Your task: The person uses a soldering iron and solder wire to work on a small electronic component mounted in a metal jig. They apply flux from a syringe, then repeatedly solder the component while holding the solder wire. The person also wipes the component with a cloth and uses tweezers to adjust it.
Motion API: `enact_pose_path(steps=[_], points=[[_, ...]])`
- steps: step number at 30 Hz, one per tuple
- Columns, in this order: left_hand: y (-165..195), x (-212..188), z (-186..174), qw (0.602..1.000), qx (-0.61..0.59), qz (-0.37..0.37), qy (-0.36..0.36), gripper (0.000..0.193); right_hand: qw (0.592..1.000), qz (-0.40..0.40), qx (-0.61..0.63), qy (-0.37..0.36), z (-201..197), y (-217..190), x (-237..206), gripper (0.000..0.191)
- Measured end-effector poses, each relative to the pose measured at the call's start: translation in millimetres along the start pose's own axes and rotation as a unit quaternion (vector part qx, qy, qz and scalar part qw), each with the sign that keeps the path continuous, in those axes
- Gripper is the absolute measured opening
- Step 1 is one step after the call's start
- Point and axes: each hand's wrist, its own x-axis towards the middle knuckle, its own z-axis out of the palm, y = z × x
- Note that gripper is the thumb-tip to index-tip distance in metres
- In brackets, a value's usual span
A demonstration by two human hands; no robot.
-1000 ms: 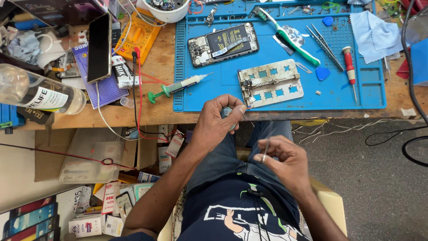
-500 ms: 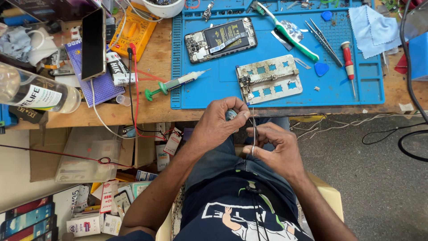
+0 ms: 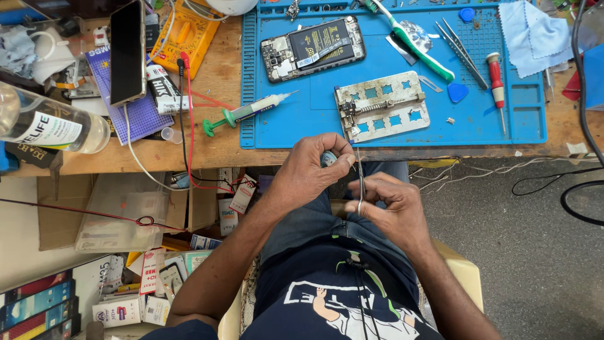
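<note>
1. Wooden workbench with a blue repair mat fills the top; below its near edge the hands work over the lap.
2. Left hand pinches a small blue-grey part, possibly a tiny spool.
3. Right hand is closed on thin tweezers, tips up by the part.
4. Since a second ago the right hand has risen to meet the left, so the tips now reach the part.
5. Metal board holder lies at the mat's near edge, opened phone towards the far edge.
</note>
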Motion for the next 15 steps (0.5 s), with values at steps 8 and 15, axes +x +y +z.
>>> enact_pose_path(steps=[8, 15], points=[[-1, -3, -6, 0.996, -0.079, -0.039, 0.02, 0.017, 0.992, -0.037, -0.063, 0.104, -51, -28, -11, 0.041], [6, 8, -3, 0.981, -0.188, -0.043, 0.036, 0.038, 0.916, 0.018, -0.376, 0.141, -183, -18, 45, 0.037]])
